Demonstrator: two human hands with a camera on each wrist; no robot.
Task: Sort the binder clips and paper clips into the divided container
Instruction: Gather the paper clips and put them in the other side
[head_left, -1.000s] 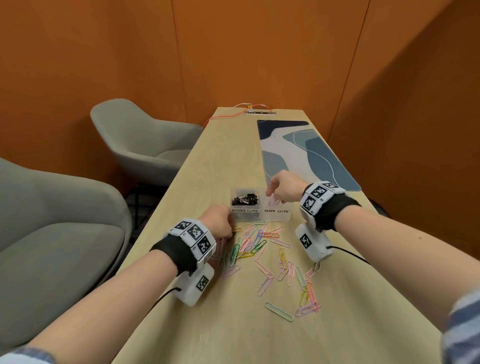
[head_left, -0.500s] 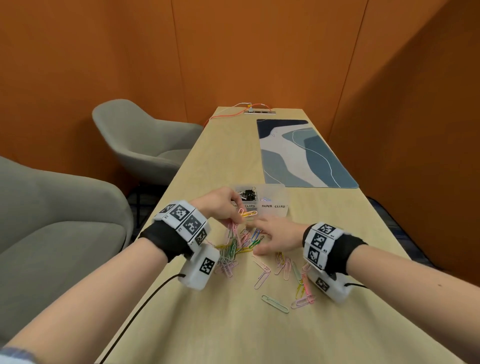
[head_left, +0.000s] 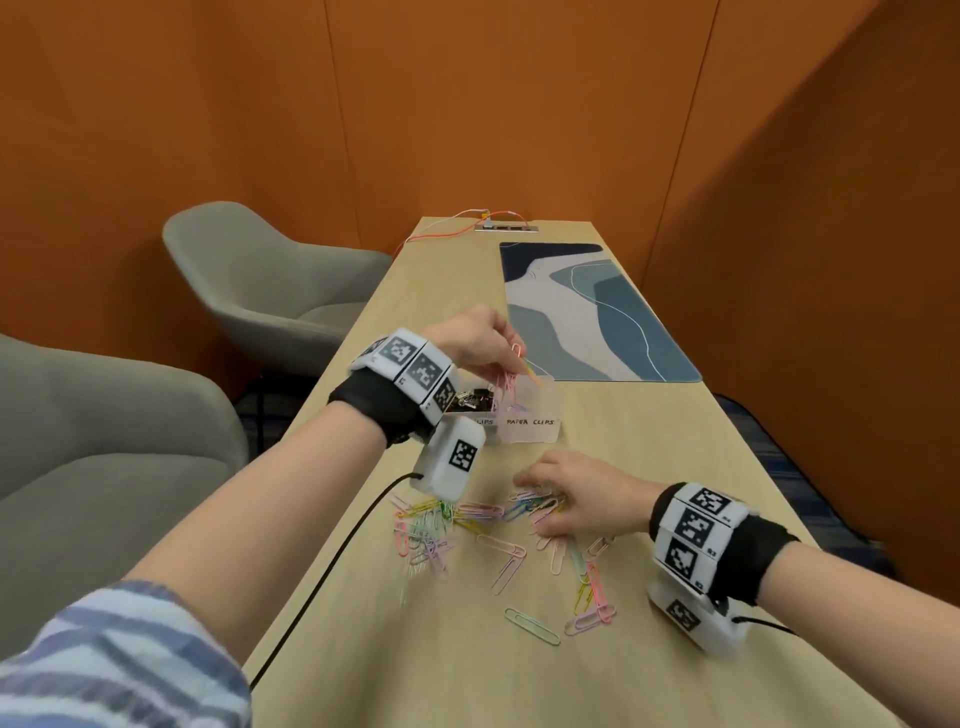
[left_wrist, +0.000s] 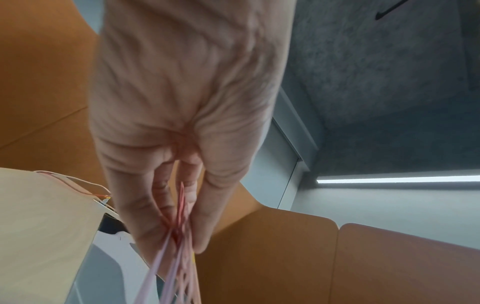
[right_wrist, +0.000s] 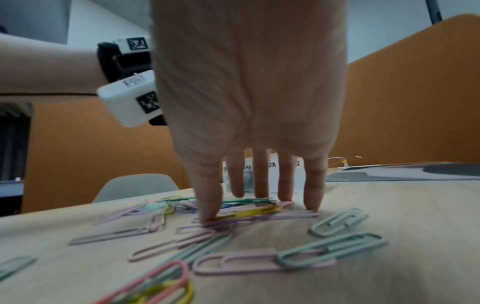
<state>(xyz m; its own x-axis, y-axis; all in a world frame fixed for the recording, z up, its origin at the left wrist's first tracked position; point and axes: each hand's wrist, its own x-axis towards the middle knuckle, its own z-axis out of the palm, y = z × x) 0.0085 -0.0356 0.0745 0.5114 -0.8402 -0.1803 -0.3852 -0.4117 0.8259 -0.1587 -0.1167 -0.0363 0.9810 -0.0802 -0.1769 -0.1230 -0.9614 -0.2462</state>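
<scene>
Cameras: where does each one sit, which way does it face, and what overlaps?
Head: on the head, looking forward and down the table; shows both forearms, left hand, right hand.
Left wrist: under the wrist, looking along the palm and upward; shows the left hand pinching paper clips.
Right wrist: low over the table, facing the container; shows fingers on loose clips.
Shared: head and right wrist both show the container and loose clips.
</scene>
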